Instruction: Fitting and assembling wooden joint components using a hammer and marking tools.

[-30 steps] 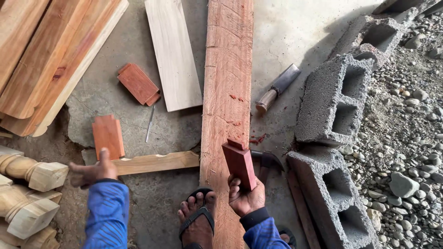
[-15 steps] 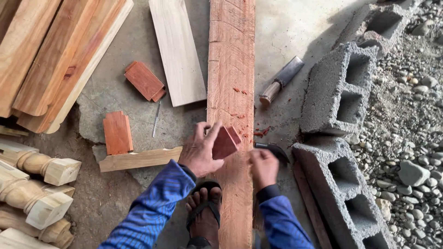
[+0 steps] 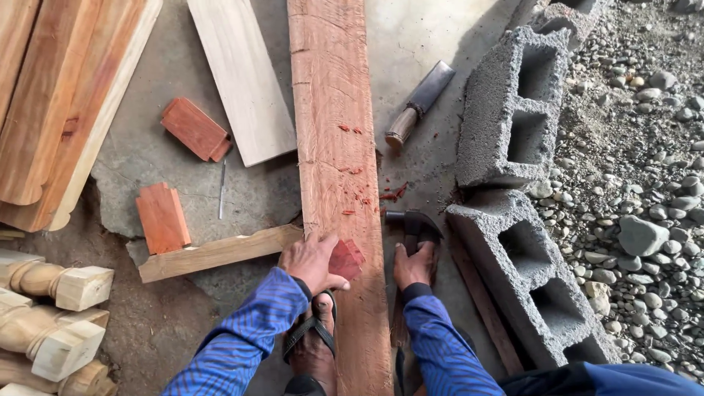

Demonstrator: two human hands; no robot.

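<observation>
Reddish small wood block half hidden under left hand, fingers pinching it on long red plank. Right hand wrapped around dark-headed hammer, handle hidden.

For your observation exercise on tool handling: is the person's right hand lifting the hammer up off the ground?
No. The right hand grips the hammer, but its head rests low on the concrete beside the long reddish plank.

1. Small red wooden block: reddish, angular, lying flat on the long plank at about 6 o'clock, partly covered at its 9 o'clock side
2. Hammer: dark metal head, lying on the concrete floor just at 3 o'clock of the block
</observation>
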